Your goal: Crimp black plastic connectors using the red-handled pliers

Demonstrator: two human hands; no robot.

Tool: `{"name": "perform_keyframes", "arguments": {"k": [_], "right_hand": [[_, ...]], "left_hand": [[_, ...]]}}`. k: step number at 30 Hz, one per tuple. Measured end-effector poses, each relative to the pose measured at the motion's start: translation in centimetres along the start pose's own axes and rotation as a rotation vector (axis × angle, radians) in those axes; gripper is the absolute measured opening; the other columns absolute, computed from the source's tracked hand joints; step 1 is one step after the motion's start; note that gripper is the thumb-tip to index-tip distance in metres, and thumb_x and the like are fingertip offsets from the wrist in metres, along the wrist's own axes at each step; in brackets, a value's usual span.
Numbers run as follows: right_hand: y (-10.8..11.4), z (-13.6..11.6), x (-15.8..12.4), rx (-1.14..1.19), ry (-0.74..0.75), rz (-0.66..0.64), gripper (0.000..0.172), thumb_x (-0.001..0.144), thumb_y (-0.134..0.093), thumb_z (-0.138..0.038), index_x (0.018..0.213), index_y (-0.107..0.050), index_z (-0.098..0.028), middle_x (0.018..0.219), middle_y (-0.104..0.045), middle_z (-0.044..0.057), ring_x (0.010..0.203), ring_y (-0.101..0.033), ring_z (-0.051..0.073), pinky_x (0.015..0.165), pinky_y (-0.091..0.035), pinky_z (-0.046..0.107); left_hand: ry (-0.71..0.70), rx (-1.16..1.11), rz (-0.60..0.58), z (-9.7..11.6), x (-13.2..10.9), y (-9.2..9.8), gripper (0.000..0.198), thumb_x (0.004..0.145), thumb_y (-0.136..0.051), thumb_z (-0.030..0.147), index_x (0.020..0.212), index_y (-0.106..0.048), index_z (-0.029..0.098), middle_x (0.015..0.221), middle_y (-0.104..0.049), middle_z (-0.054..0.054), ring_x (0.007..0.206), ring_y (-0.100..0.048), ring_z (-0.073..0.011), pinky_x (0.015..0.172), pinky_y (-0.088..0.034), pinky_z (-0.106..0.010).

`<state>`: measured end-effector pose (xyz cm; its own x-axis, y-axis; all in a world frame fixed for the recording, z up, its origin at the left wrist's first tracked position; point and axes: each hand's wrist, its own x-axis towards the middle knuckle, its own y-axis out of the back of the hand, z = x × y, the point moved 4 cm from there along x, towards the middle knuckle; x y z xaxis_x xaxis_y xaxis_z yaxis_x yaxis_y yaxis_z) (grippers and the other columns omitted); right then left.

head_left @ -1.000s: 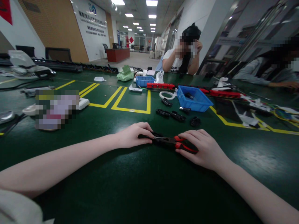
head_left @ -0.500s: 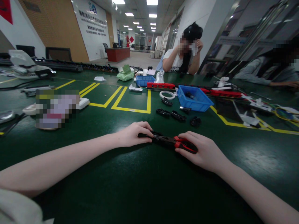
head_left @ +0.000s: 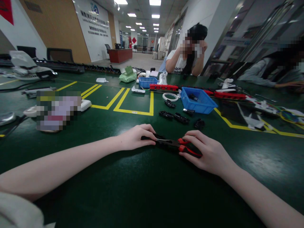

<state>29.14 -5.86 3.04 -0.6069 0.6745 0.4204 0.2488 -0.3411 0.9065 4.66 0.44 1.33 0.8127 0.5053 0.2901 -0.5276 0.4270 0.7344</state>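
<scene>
My right hand (head_left: 206,152) is wrapped round the red-and-black handles of a pair of pliers (head_left: 177,145) lying low over the green table (head_left: 142,190). The plier jaws point left and meet a small black plastic part (head_left: 152,137). My left hand (head_left: 136,136) is curled over that part and pins it to the table at the near centre. Both hands rest on the tabletop, almost touching each other.
Several loose black parts (head_left: 175,116) lie just beyond my hands, next to a blue bin (head_left: 198,100). Further back are a smaller blue bin (head_left: 145,81), a red rail (head_left: 163,87) and a white ring (head_left: 170,97). Two people sit at the far side. Yellow lines mark the table.
The plier handles in my right hand closed together and then spread apart again. My left hand has stayed still on the black part.
</scene>
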Motion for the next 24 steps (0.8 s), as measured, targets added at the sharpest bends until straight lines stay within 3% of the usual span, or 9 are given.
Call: {"name": "perform_keyframes", "arguments": {"k": [11, 24], "right_hand": [[0.05, 0.81, 0.06, 0.069, -0.044, -0.045, 0.033, 0.085, -0.063, -0.044, 0.108, -0.061, -0.020, 0.105, -0.065, 0.008, 0.078, -0.067, 0.018, 0.066, -0.055, 0.031], [0.22, 0.45, 0.23, 0.081, -0.038, 0.022, 0.037, 0.084, -0.065, -0.041, 0.114, -0.059, -0.020, 0.109, -0.065, 0.011, 0.091, -0.067, 0.022, 0.076, -0.057, 0.036]], "left_hand": [[-0.001, -0.006, 0.016, 0.12, -0.04, 0.06, 0.018, 0.089, -0.067, 0.020, 0.106, -0.072, 0.017, 0.113, -0.063, -0.009, 0.102, -0.062, -0.0201, 0.089, -0.053, -0.037], [-0.006, -0.003, 0.020, 0.31, -0.02, 0.08, 0.019, 0.090, -0.066, 0.022, 0.106, -0.073, 0.016, 0.112, -0.063, -0.010, 0.101, -0.062, -0.0195, 0.090, -0.053, -0.036]]}}
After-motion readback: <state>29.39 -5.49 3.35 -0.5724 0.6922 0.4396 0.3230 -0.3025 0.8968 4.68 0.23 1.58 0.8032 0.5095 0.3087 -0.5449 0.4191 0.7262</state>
